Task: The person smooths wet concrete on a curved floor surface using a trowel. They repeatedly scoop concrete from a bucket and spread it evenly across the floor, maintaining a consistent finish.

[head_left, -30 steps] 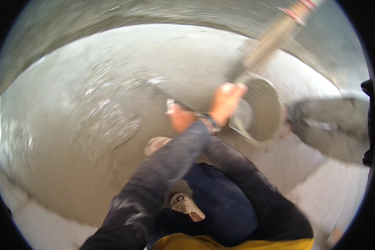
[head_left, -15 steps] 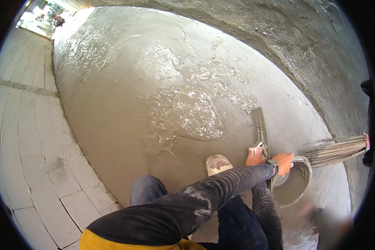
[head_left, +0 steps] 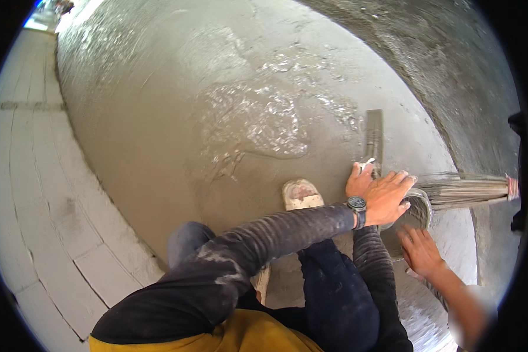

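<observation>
A long trowel [head_left: 374, 138], smeared with grey, stands out beyond my right hand [head_left: 359, 180], which is closed around its handle. My left arm, with a dark watch at the wrist, crosses over my right forearm. My left hand [head_left: 388, 196] lies over the near side of a mortar-coated bucket [head_left: 426, 206], its fingers spread and partly covering the rim. Another person's hand [head_left: 421, 251] reaches to the bucket from the lower right. Wet grey mortar [head_left: 258, 120] lies in a lumpy, shiny patch on the smoother floor coat [head_left: 146, 158].
A bundle-like brush or broom [head_left: 469, 190] lies beyond the bucket, against the rough wall [head_left: 452, 76] on the right. Pale blocks [head_left: 35, 199] run along the left side. My sandalled foot [head_left: 302, 193] stands on the wet surface.
My left hand has let go of the bucket's rim and its fingers have spread. The other person's hand has come up to the bucket. The view has shifted slightly.
</observation>
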A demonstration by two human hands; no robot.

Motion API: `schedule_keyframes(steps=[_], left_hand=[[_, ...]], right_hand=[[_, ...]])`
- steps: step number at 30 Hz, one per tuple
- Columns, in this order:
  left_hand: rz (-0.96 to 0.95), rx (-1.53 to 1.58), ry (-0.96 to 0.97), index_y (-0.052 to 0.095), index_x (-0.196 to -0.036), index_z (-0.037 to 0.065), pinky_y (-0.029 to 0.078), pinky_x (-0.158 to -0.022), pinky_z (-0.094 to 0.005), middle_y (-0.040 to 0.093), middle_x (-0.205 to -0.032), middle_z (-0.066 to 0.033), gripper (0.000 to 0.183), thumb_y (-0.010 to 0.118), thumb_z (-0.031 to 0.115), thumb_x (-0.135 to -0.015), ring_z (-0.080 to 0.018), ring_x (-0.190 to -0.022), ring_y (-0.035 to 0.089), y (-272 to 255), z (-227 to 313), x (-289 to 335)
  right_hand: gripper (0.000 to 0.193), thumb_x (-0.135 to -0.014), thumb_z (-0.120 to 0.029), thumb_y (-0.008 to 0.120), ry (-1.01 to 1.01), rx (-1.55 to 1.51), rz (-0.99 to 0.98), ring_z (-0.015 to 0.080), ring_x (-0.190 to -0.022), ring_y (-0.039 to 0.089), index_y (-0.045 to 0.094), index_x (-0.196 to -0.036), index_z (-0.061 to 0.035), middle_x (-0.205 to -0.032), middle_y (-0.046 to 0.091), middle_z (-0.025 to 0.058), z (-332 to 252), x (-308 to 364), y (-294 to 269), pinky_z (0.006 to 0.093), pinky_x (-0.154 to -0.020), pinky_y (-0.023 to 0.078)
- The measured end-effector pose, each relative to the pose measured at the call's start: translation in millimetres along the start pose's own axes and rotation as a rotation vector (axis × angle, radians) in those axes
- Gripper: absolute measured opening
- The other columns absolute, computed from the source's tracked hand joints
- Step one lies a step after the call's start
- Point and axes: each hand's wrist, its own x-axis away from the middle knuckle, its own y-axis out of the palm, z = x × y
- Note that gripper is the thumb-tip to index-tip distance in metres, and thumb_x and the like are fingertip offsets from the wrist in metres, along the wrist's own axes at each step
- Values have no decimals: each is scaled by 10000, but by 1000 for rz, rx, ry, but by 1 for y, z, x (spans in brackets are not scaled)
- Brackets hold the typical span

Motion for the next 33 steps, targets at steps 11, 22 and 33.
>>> schedule_keyframes(steps=[11, 22, 33], left_hand=[[-190, 32, -232, 604, -1066, 74, 523, -784, -500, 659, -950, -141, 278, 652, 318, -942, -378, -952, 664, -163, 59, 208], [-60, -103, -312, 581, -1097, 59, 556, -634, -457, 635, -957, -120, 310, 657, 322, -950, -324, -872, 697, -215, 90, 330], [70, -144, -333, 568, -1053, 31, 560, -601, -400, 604, -913, -122, 294, 635, 304, -965, -277, -837, 675, -216, 129, 368]], right_hand=[[579, -1000, -525, 583, -677, -206, -251, 503, -958, 655, 643, -1156, 29, -1098, 683, 324, -120, 21, -76, 535, -813, 493], [733, -975, -623, 571, -658, -362, -748, 289, -1064, 653, 701, -1221, 55, -1159, 717, 216, -279, 68, 38, 383, -981, 470], [682, -968, -616, 543, -1158, 62, -1067, 362, -894, 710, 714, -1112, 28, -904, 717, 259, -307, 192, 52, 478, -875, 530]])
